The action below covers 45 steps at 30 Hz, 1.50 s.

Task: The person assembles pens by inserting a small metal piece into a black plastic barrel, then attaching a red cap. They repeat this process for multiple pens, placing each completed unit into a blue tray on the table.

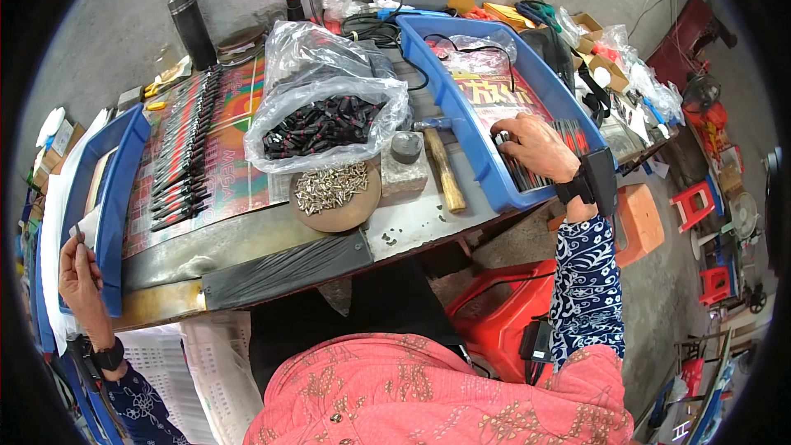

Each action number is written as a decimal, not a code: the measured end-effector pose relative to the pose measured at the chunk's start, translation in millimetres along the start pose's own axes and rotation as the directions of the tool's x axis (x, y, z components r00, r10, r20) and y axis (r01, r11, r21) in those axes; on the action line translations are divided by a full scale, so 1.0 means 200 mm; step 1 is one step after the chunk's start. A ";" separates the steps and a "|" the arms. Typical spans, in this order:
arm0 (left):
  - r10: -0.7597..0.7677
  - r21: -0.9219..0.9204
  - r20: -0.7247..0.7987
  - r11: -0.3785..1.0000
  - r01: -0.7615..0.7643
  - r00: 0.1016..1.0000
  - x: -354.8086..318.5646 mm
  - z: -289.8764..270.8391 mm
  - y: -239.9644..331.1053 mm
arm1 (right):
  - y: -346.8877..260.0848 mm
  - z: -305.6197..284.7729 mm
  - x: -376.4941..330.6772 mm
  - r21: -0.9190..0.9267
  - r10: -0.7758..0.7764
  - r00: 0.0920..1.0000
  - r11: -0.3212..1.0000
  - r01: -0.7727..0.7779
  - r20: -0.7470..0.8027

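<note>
Reaching into the right blue tray (pixel 486 166), the right hand (pixel 534 145) lies palm-down on a bundle of thin dark rods (pixel 527 171), fingers curled over them as if gathering a few — whether it has any truly pinched I cannot tell, since the fingertips are hidden under the hand. The rods lie lengthwise in the tray's near end, close to its front wall, which keeps them from rolling off and puts them within an easy stretch of that arm. Far to the other side, the left hand (pixel 78 268) is raised at the near corner of the left blue tray (pixel 119 198), thumb and fingers closed on a small white piece (pixel 80 227) at the tray's edge; what that piece is I cannot make out. Between the two trays the bench is laid out like a line: a row of finished dark pieces (pixel 183 148) ranged side by side on a printed board, a clear bag (pixel 325 111) folded open so its black-and-red parts can be scooped out, and just in front of it a round dish (pixel 336 194) of small metal screws. A hammer (pixel 443 166) rests beside a small stone block (pixel 405 171), handle toward the person, near the right tray's wall — handy to the working hand.
</note>
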<state>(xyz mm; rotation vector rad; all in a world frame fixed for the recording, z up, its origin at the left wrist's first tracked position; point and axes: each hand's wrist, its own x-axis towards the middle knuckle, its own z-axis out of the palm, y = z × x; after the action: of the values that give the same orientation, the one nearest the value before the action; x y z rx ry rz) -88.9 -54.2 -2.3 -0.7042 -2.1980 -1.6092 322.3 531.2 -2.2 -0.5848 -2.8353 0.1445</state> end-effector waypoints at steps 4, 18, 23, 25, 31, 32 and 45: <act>-0.066 -0.111 0.061 0.991 0.072 0.996 -0.11 0.15 0.15 | -0.04 -0.04 -0.01 0.218 0.161 0.987 0.964 -0.153 -0.015; -0.094 -0.294 0.273 0.939 0.176 0.957 -0.33 0.37 0.38 | -0.19 -0.12 -0.11 0.513 0.274 0.945 0.793 -0.328 0.179; -0.154 -0.249 0.353 0.935 0.251 0.923 -0.42 0.45 0.55 | -0.34 -0.16 -0.15 0.634 0.417 0.875 0.752 -0.180 -0.246; -0.177 -0.267 0.374 0.920 0.288 0.911 -0.46 0.48 0.61 | -0.43 -0.18 -0.16 0.648 0.405 0.830 0.758 -0.071 -0.383; -0.204 -0.383 0.523 0.811 0.443 0.827 -0.57 0.59 0.71 | -0.83 -0.14 -0.23 0.763 0.344 0.878 0.645 0.037 -0.333; -0.196 -0.407 0.554 0.784 0.468 0.809 -0.59 0.61 0.72 | -0.89 -0.11 -0.23 0.800 0.296 0.908 0.596 0.066 -0.296; -0.213 -0.442 0.740 0.561 0.700 0.638 -0.75 0.70 0.70 | -1.34 0.25 -0.24 0.973 -0.144 0.963 -0.010 -0.231 0.227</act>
<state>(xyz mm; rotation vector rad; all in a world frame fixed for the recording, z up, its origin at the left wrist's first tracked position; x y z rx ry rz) 119.0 83.6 -14.7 -0.9714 -2.2615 -3.0075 250.8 263.8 -21.6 -0.2258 -1.9133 2.2331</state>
